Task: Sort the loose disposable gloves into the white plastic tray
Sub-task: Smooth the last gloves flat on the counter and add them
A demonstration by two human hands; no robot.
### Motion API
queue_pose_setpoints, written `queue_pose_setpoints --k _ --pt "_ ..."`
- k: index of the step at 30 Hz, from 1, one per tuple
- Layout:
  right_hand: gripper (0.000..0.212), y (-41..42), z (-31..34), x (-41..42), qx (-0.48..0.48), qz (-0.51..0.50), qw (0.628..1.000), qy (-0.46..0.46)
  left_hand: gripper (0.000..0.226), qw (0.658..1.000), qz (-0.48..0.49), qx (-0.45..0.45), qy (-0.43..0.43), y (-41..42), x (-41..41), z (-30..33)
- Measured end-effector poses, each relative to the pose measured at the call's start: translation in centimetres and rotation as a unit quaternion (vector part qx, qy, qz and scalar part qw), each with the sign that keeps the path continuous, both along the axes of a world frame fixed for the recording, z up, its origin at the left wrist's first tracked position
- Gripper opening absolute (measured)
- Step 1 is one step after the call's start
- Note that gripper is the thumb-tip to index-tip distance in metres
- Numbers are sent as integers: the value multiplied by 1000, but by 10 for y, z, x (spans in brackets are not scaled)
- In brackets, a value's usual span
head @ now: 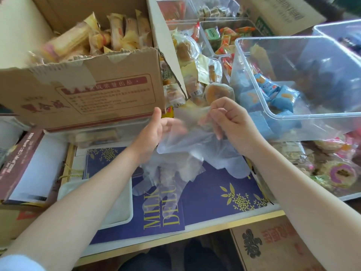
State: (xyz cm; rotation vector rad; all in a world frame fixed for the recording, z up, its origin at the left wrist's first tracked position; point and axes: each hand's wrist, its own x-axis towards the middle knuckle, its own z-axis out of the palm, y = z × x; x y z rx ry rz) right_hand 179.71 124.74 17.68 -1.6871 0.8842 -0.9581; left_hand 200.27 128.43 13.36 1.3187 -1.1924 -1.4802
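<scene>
Setting: a crowded bench (195, 234) with a pale wooden front edge, loaded with boxes and snack bins, seen from above the person's own arms.
Nearest box: a brown carton (273, 249) with red print sits low at the right, just under the bench edge.
Purple sheet: a dark purple printed card (214, 194) with gold flowers and lettering lies flat across the bench front.
Tray: the white plastic tray (125, 208) rests on the purple sheet at the left, partly hidden under the left forearm; what lies in it cannot be made out.
Gloves: a bunch of clear disposable gloves (187, 151) hangs in the air between both hands, above the purple sheet and just right of the tray, its loose finger parts drooping down towards the sheet.
Left hand: the left hand (154, 132) has its thumb raised and its fingers tucked into the top of the bunch, gripping the thin film.
Right hand: the right hand (228, 122) is balled up, its fingers (216, 132) curled and pinching the upper edge of the same bunch.
Behind left: a torn cardboard box (93, 90) holds yellow wrapped snacks.
Behind right: a clear plastic bin (304, 114) holds blue packets, tilted on other goods.
Far back: more clear bins of wrapped sweets, blurred.
</scene>
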Motion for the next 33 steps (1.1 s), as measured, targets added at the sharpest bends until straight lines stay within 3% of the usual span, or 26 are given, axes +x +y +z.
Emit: queue_pose_setpoints --k 1,4,5,9,11,13,14,15,16,18,20,24,28,30,33 --pt "18 1 -1 2 7 1 1000 11 70 999 -24 13 18 2 0 7" --pt "15 1 -4 7 42 -34 998 40 19 999 -22 -22 -25 7 -2 18" --pt "14 1 -6 7 55 -49 996 52 12 999 5 -41 -33 9 -2 19" --pt "16 3 -15 10 133 -63 988 54 16 984 112 -69 -117 17 14 6" --pt "17 11 -19 18 183 -51 981 38 5 948 147 -113 -259 22 24 -3" --pt "19 23 -24 32 250 -46 967 -8 29 867 175 -195 -424 31 29 -12" --pt "19 29 -25 40 278 -49 959 -28 33 842 181 -239 -449 37 27 -14" --pt "19 35 -27 48 300 -53 952 -39 33 845 177 -260 -432 44 23 -12" --pt "18 42 -29 57 316 -55 946 -45 33 872 155 -254 -389 52 18 -9" --pt "15 55 -32 72 334 -46 940 -48 28 935 87 -177 -294 65 13 -6" --pt "14 66 -34 85 321 -32 946 -38 27 973 31 -87 -213 76 17 -10" --pt "10 82 -40 103 271 6 963 2 45 983 17 -56 -172 95 30 -23" --pt "16 91 -49 109 242 66 968 17 23 980 67 -76 -173 105 44 -33" --pt "14 87 -61 105 177 35 983 40 18 976 109 -66 -178 106 54 -38" --pt "19 70 -100 82 45 -89 972 211 27 978 170 -21 -122 109 62 -40"
